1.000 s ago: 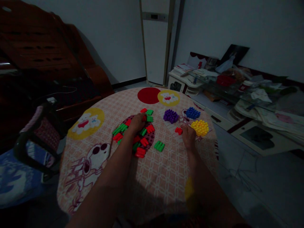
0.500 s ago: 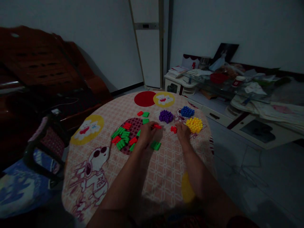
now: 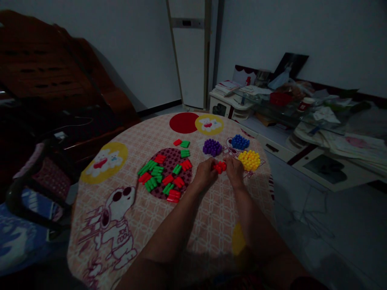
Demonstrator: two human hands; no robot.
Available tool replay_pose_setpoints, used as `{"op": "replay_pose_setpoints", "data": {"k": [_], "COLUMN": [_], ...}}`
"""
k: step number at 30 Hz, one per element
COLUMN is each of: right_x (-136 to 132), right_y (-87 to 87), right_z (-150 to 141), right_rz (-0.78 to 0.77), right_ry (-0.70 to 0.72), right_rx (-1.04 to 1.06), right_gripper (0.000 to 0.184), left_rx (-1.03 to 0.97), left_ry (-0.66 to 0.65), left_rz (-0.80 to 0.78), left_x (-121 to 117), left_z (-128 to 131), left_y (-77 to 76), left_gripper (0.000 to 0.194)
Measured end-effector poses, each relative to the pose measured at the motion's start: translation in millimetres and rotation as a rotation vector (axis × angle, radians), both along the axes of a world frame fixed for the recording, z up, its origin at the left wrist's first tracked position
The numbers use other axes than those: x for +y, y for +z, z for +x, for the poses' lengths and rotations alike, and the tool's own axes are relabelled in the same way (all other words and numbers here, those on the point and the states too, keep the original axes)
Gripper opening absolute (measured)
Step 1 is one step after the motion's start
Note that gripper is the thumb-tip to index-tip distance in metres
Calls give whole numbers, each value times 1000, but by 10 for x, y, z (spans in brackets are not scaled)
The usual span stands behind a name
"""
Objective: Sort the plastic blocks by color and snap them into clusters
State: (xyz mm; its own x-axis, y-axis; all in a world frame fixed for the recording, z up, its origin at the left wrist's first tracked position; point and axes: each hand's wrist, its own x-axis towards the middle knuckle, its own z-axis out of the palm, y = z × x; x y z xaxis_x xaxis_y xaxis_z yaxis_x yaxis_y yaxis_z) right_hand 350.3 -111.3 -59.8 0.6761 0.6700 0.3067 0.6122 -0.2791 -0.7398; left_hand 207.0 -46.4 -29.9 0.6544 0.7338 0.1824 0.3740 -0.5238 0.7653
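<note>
Over the right half of the table, my left hand (image 3: 207, 174) and my right hand (image 3: 235, 171) face each other, fingers closed. Between them is a small group of red toy blocks (image 3: 220, 167), knobbly plastic, gripped from both sides. Whether the pieces are joined or only touching, I cannot tell. Just beyond the hands sits a cluster of purple blocks (image 3: 212, 147). A yellow cluster (image 3: 249, 160) lies right of my right hand, with a blue cluster (image 3: 240, 141) behind it. Left of my left hand are loose green blocks (image 3: 157, 171) and red blocks (image 3: 174, 196).
A patterned cloth covers the round table (image 3: 157, 225). A chair (image 3: 39, 185) stands at the left, with a wooden bench (image 3: 69, 80) behind. To the right is a low cabinet (image 3: 281, 151) with a cluttered glass top. A tall white appliance (image 3: 190, 64) stands at the back.
My left hand has moved right, bringing a red block up against the red blocks in my right hand. The green blocks near my left wrist are now hidden. The view has shifted slightly.
</note>
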Motion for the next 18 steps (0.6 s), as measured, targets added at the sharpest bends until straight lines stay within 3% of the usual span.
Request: {"op": "replay_pose_setpoints", "data": {"k": [13, 18], "right_x": [-4, -9], "right_y": [-80, -131], "right_z": [109, 138], "right_rz": [33, 57], "right_ry": [29, 35], "right_rx": [72, 171], "right_gripper": [60, 60], "left_rx": [-11, -72], "left_ry": [30, 64], "left_rz": [158, 208], "left_x": [-56, -104], "left_z": [165, 63], "left_y": [-223, -92], "left_gripper": [32, 43]}}
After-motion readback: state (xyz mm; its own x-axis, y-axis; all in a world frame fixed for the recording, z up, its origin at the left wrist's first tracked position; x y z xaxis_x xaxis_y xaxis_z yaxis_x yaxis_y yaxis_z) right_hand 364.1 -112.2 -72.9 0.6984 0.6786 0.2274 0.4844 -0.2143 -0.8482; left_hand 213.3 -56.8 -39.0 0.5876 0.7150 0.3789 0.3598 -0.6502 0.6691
